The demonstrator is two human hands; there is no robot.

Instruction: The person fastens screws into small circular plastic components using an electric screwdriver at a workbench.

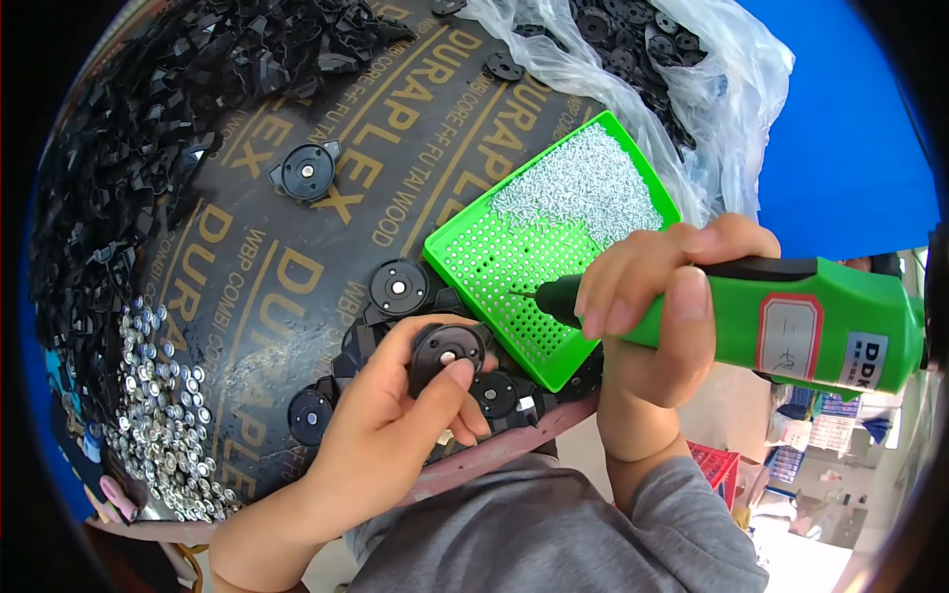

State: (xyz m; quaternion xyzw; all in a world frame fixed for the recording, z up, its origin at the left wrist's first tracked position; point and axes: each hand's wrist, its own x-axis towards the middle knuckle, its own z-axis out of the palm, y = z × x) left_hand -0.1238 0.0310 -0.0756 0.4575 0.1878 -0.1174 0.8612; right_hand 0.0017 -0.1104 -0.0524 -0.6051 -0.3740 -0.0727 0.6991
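Note:
My left hand (420, 400) grips a round black plastic part (448, 348) with a silver metal piece at its centre, the thumb resting by that centre. My right hand (664, 296) is wrapped round a green and black electric screwdriver (741, 326), held sideways. Its thin bit (522, 294) points left over a green perforated tray (450, 235). Small silver screws (583, 183) are heaped at the tray's far end, and many holes in the nearer part look filled. Similar black round parts (398, 287) lie around my left hand; another, a winged black assembly (307, 172), sits farther left.
A large pile of angular black plastic pieces (148, 128) covers the far left of the dark printed board (267, 326). Small silver metal discs (168, 425) are heaped at near left. A clear plastic bag (732, 69) with black discs (623, 40) lies at the back.

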